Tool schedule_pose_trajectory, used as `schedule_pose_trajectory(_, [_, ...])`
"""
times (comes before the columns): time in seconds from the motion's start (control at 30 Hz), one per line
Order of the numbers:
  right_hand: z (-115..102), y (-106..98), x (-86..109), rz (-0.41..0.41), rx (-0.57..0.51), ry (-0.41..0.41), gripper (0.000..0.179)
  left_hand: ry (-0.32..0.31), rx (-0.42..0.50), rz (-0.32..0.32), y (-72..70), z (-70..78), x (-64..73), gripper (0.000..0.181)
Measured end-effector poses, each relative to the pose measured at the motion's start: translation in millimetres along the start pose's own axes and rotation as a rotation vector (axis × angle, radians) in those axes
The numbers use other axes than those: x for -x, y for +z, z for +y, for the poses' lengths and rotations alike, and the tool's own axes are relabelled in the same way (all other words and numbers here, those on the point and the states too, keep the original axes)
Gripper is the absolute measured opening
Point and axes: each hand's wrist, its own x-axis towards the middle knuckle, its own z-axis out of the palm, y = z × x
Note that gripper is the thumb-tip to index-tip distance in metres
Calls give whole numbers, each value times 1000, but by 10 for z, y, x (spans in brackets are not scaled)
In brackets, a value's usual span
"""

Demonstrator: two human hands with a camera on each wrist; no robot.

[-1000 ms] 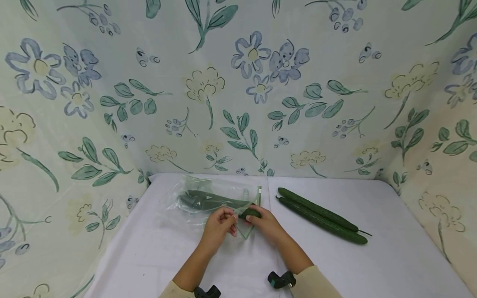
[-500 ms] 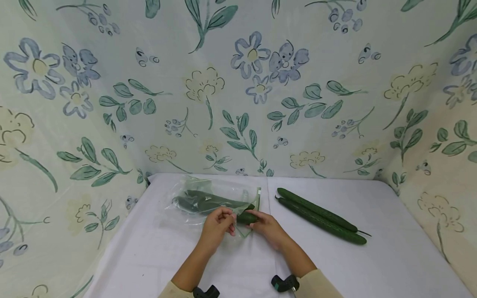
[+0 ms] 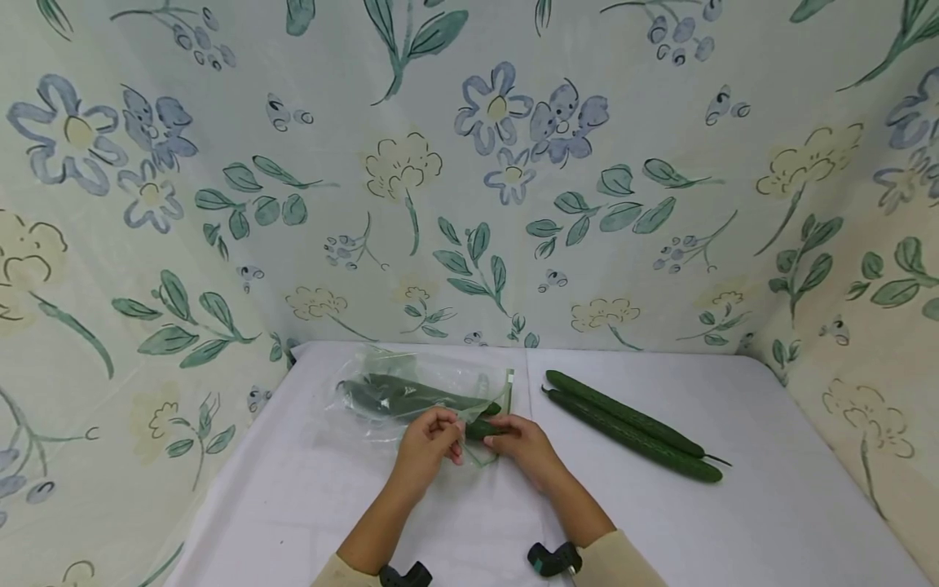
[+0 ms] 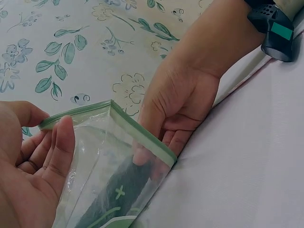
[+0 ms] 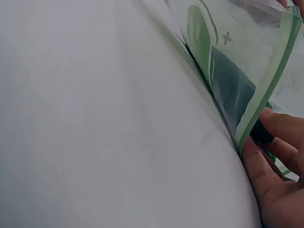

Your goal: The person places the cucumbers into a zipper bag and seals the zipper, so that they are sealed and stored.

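A clear zip bag with a green zip edge lies on the table, its mouth toward the right. Inside it is a cucumber. Beside that one, a nearer cucumber lies mostly in the bag, its end at the mouth. My left hand pinches the bag's rim between thumb and fingers, lifting the mouth apart, as the left wrist view shows too. With thumb and fingers, my right hand grips the end of the nearer cucumber, its dark tip showing in the right wrist view.
Two long cucumbers lie side by side on the white tablecloth, right of the bag. A floral curtain stands behind and along both sides of the table.
My right hand has pushed the nearer cucumber leftward, deeper into the bag, so less of it sticks out. The left hand has kept its pinch on the rim, almost still.
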Motion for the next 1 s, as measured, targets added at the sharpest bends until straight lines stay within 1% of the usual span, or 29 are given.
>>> schedule_pose_trajectory(0.07, [9, 18, -7, 38, 66, -7, 39, 1, -5, 2, -2, 1, 4, 18])
schedule_pose_trajectory(0.2, [24, 52, -23, 86, 163, -14, 36, -4, -9, -3, -5, 5, 15, 19])
schedule_pose_trajectory(0.33, [10, 79, -33, 102, 198, -18, 35, -8, -11, -8, -6, 12, 17, 20])
schedule_pose_trajectory(0.67, [-46, 128, 2, 110, 212, 0, 38, -4, -19, -5, -4, 18, 22, 19])
schedule_pose_trajectory(0.9, [-95, 112, 81, 135, 136, 36, 46, 4, -14, -1, 2, 9, 11, 19])
schedule_pose_trajectory(1.0, [-110, 94, 110, 158, 114, 47, 46, 3, -14, 3, 7, 9, 11, 19])
